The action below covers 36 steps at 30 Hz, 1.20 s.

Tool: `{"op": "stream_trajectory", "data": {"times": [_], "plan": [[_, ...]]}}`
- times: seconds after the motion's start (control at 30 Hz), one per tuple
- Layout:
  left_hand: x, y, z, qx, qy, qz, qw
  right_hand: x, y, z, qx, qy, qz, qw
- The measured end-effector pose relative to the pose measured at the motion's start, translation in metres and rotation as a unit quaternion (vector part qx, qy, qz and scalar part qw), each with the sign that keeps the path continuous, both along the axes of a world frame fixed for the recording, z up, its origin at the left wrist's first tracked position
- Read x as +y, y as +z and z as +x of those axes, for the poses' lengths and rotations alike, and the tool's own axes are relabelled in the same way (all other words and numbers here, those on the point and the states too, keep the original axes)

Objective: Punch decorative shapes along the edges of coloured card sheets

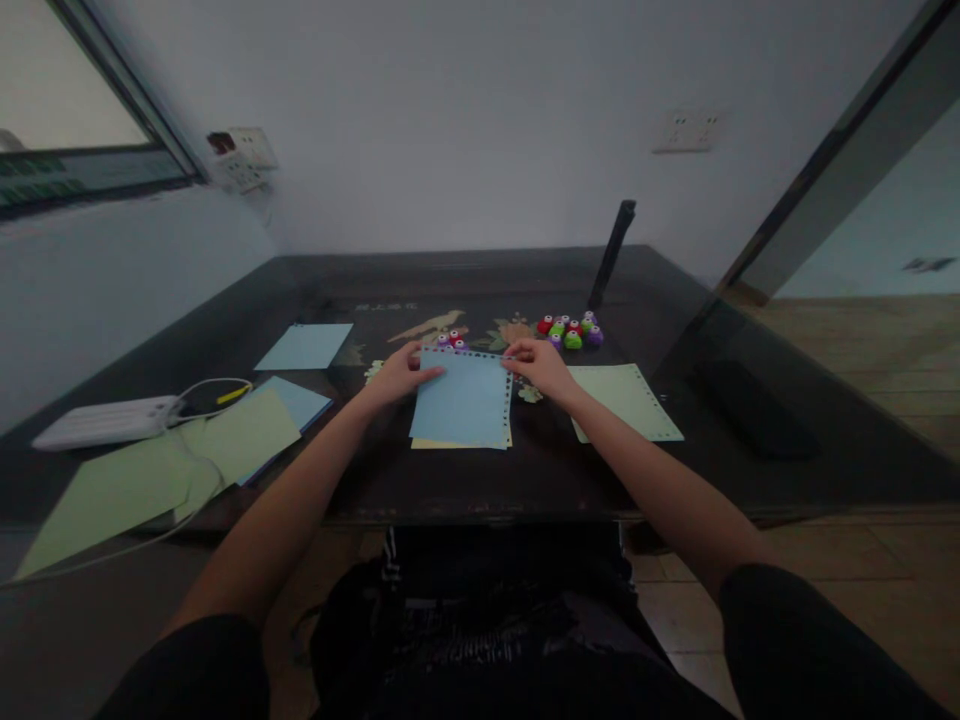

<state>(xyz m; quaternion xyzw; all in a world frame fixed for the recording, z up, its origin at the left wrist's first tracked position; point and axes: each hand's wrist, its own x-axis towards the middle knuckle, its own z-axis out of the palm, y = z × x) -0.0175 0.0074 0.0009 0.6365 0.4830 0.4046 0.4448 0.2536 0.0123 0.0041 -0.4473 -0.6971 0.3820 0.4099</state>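
- Blue paper sheet, thin, w/ punched holes along its far edge (461,400) — mid-desk, straight in front of the person, btwn both hands.
- L hand (401,376): at the far L corner, thumb on the sheet's face, fingers curled behind, pinching it.
- R hand (541,366): at the far R corner, thumb & fingertips pressed together on the edges.
- Axis: holed far edge runs L–R btwn the hands; long side hard to tell, sheet looks near square. 2nd hole row runs down the R side, toward the person, w/ R hand at its far end.
- Beneath: pale yellow paper sheet (442,444), showing at the near edge; exact no. in stack can't be told, min. 2.
- R of stack: 1 pale green holed paper sheet (626,400), apart, nearer R hand.
- L side: 1 loose blue paper sheet (307,346); nearer the person, pale green paper sheets (247,435), approx. 2, over min. 1 more blue.
- Beyond: 2 groups of small red, green & purple pieces (573,340) on the desk (465,492) — R group approx. 10, mid group partly hidden, no full count.
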Motion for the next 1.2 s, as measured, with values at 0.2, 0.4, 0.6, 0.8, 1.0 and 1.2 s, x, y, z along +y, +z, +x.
{"op": "stream_trajectory", "data": {"times": [0.2, 0.4, 0.6, 0.8, 1.0, 1.2], "plan": [[-0.008, 0.004, 0.003, 0.023, -0.060, -0.055, 0.996, 0.001, 0.012, 0.008, 0.102, -0.014, -0.003, 0.995], [-0.020, 0.009, 0.013, 0.019, -0.099, -0.087, 0.991, 0.002, 0.015, 0.011, 0.144, -0.031, 0.009, 0.989], [-0.023, 0.006, 0.015, 0.033, -0.130, -0.067, 0.989, 0.000, 0.018, 0.011, 0.167, -0.035, 0.011, 0.985], [-0.020, 0.003, 0.014, 0.023, -0.107, -0.017, 0.994, 0.001, 0.016, 0.011, 0.155, -0.023, -0.003, 0.988], [-0.017, 0.003, 0.013, 0.042, -0.100, -0.004, 0.994, -0.002, 0.015, 0.009, 0.121, 0.023, -0.015, 0.992], [-0.016, 0.001, 0.012, 0.085, -0.126, -0.010, 0.988, -0.001, 0.015, 0.009, 0.111, 0.008, -0.013, 0.994]]}}
